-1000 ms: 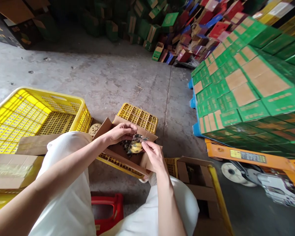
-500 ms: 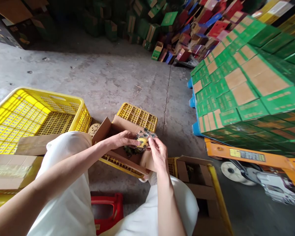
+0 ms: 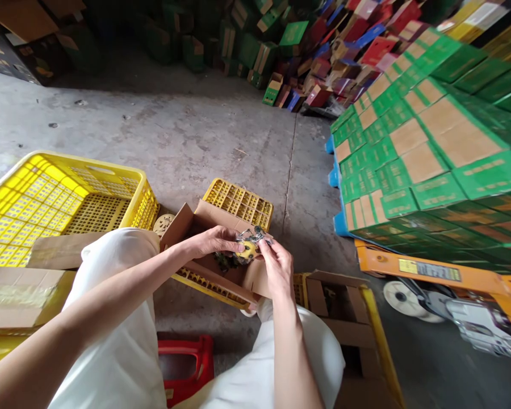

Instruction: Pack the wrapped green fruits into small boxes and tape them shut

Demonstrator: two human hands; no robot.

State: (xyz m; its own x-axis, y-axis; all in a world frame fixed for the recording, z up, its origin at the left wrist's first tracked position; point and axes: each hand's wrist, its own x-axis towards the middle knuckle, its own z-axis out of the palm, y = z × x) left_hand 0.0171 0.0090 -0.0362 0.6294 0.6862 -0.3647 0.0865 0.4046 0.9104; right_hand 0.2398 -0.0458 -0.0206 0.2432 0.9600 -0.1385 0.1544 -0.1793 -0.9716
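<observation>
Between my two hands is a small yellow piece with dark bits (image 3: 248, 250), wrapped in or joined to something clear and shiny; its kind I cannot make out. My left hand (image 3: 218, 241) pinches it from the left, thumb against the yellow part. On the other side my right hand (image 3: 276, 262) has its fingertips closed on the clear and dark upper edge. Both hands are above an open cardboard box (image 3: 198, 267), which rests on an upturned yellow crate (image 3: 238, 203). Dark greenish items (image 3: 223, 262) lie inside the box, partly hidden by my hands.
A large yellow crate (image 3: 142, 199) stands at the left, near a taped carton (image 3: 23, 287). Another open carton (image 3: 349, 332) is by my right knee. A red plastic stool (image 3: 204, 363) is between my legs. Green cartons (image 3: 434, 165) are stacked beside an orange pallet jack (image 3: 409, 267).
My right hand has shifted slightly right and down. The yellow piece has turned a little between my fingers, and the dark bits above it have moved. My left hand stays almost still.
</observation>
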